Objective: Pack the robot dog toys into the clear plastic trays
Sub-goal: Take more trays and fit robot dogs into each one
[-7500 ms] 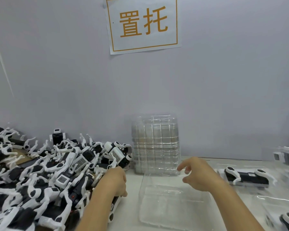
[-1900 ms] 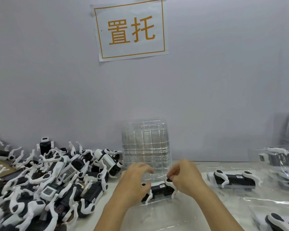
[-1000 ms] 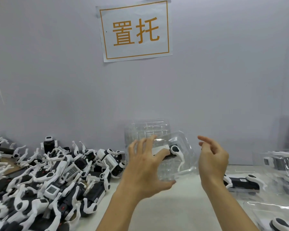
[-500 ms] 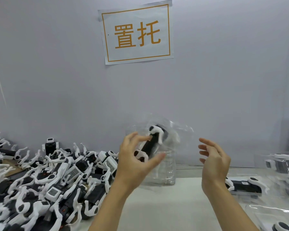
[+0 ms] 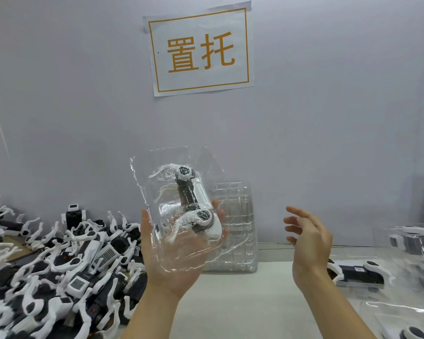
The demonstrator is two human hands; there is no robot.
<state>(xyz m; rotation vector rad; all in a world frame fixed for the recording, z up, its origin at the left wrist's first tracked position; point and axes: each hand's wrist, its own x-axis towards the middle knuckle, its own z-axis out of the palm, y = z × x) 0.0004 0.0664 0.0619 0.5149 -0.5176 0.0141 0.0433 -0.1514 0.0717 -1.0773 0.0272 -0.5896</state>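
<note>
My left hand [image 5: 171, 263] is raised palm up and grips a clear plastic tray [image 5: 152, 172] between thumb and fingers. A black and white robot dog toy [image 5: 194, 199] lies inside that tray, standing nearly upright above my palm. My right hand [image 5: 309, 243] hovers to the right of the tray with fingers spread, holding nothing and apart from it.
A big pile of loose robot dog toys [image 5: 47, 260] covers the table's left side. A stack of empty clear trays [image 5: 240, 228] stands against the wall behind my left hand. Packed trays [image 5: 357, 275] lie at the right. A paper sign [image 5: 198, 50] hangs on the wall.
My left hand has lifted the tray with the toy off the table and turned it to face me. My right hand has let go and moved off to the right.
</note>
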